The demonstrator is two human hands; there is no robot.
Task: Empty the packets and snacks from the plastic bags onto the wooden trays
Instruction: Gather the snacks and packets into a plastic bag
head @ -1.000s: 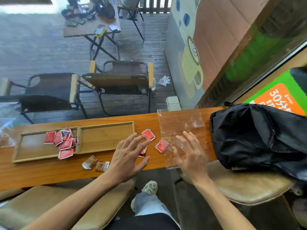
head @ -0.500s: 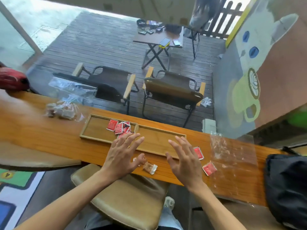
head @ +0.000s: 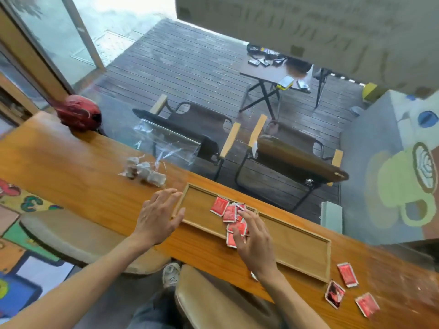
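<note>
A person sits at a long wooden counter [head: 71, 176] with both bare forearms stretched out over it. The left hand [head: 156, 217] hovers with its fingers straight and spread, holding nothing; its fingertips lie at the left end of the left wooden tray [head: 197, 203], and I cannot tell whether they touch the rim. The right hand [head: 255, 241] is likewise spread, fingers straight, and lies over a heap of red packets [head: 228, 213]. Whether the fingertips press on the packets cannot be told.

The heap sits at the right end of the left tray, several packets overlapping, with one at the near side lapping over the tray's near rim. The right wooden tray [head: 297, 241] adjoins the left one end to end; its floor shows bare wood. Three further red packets [head: 348, 274] lie loose on the counter just beyond the right tray's right end, near one another. A small pale corner of another item shows beside the right wrist, too hidden to identify.

To the left of the trays, well apart from them, a clear plastic bag [head: 166, 144] rests on the counter's far edge, with a cluster of pale wrapped snacks [head: 145, 173] at its near end. Whether they are inside the bag is unclear. A red helmet [head: 78, 113] stands at the counter's far left end. Tan cushioned stools [head: 71, 236] stand below the counter's near side.
</note>
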